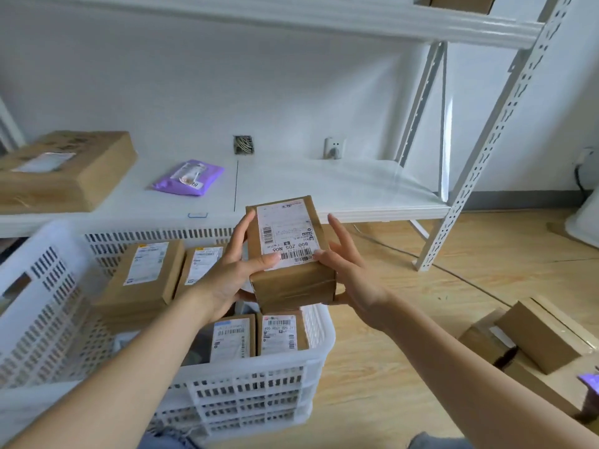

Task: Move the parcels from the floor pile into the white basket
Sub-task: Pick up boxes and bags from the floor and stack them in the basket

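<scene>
Both hands, the left hand [227,273] and right hand [350,273], clamp fingers and thumbs on a labelled brown parcel [288,254] held above the white basket's [259,393] right end, over parcels already inside.

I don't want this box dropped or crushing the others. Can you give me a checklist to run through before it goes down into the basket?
1. Grip: left hand and right hand hold the held parcel from both sides: ok.
2. Position: the parcel is over the white basket's right part: ok.
3. Landing spot: two labelled parcels stand directly below; free space beside them: cannot tell.
4. Label faces up, readable: ok.
5. Parcel sealed with tape, no visible damage: ok.
6. More left to move: floor pile at right still has boxes: not ok.
</scene>
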The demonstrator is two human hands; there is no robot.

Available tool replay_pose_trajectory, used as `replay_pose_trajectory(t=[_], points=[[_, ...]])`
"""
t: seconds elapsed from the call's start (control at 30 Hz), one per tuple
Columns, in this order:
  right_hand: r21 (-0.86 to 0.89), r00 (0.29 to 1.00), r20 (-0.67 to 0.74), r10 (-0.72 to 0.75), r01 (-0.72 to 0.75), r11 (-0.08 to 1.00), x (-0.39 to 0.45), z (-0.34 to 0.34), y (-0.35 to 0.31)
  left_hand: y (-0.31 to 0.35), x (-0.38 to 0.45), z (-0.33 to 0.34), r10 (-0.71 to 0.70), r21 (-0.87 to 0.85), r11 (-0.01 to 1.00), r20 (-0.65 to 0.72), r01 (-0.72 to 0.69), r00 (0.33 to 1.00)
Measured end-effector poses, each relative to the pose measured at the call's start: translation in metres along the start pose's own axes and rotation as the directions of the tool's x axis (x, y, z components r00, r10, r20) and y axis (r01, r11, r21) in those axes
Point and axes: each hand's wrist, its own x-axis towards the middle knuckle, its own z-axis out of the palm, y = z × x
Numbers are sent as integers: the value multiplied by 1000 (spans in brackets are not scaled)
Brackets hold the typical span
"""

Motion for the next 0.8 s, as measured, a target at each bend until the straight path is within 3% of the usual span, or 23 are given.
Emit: replay_pose_trajectory(t=[0.07,0.1,0.17,0.27,0.4,0.53,0.63,0.7,0.8], points=[[5,1000,-7,17,-17,1000,10,15,-1,-2,0,-13,8,6,1000,-69,-8,998],[-8,1000,-19,11,-11,1000,16,20,0,-2,1,-18,32,88,996,-143,-19,989],[-59,999,-44,-28,25,998,27,26,0,-1,2,-29,148,419,908,-250,-31,957],[-166,998,34,-51,56,985,42,31,-1,0,-2,-46,244,753,654,-118,-74,962],[-292,976,213,-42,105,951,59,45,-11,4,-4,-71,166,867,489,15,-96,986],[-406,943,329,-45,185,895,72,65,-28,5,2,-94,-45,824,565,91,-50,995],[-403,933,357,-37,190,895,82,81,-33,0,2,-104,-227,701,711,153,56,962],[-356,953,302,-17,129,926,89,88,-31,-5,-1,-107,-268,502,854,202,135,942],[-229,977,209,42,7,973,99,90,-24,-11,-1,-111,-243,303,937,206,175,948]])
